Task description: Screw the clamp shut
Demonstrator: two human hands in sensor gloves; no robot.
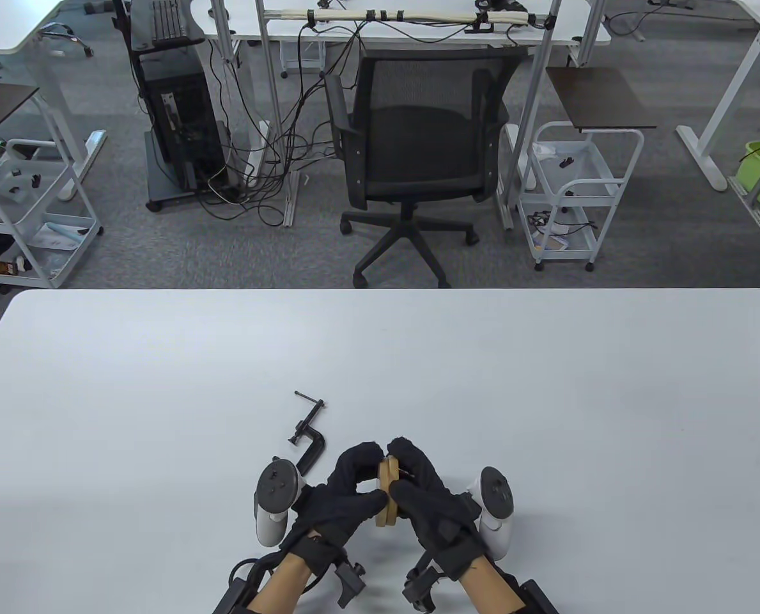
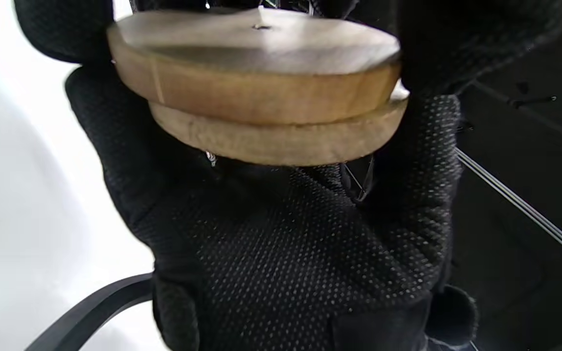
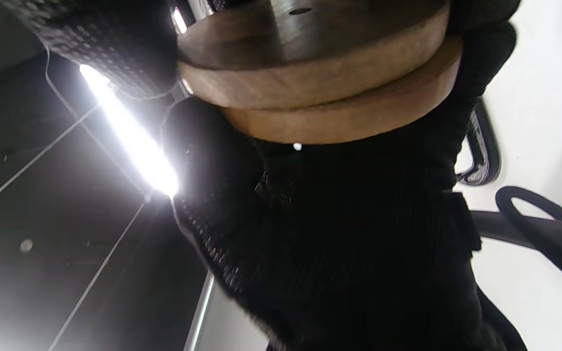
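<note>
Wooden discs (image 1: pixel 387 492), two of them stacked face to face, are sitting on edge between your palms. Your left hand (image 1: pixel 348 489) is gripping one side and your right hand (image 1: pixel 427 495) is pressing the other, fingers curled over the rims. Black and untouched, the clamp (image 1: pixel 308 432) is lying on the table (image 1: pixel 546 384) just beyond your left hand, its screw pointing away from you.

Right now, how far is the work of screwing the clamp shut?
Done: two wooden discs are stacked face to face. In hand: the left hand and right hand both hold the pair. Left: the clamp lies untouched on the table; nothing is screwed yet.
</note>
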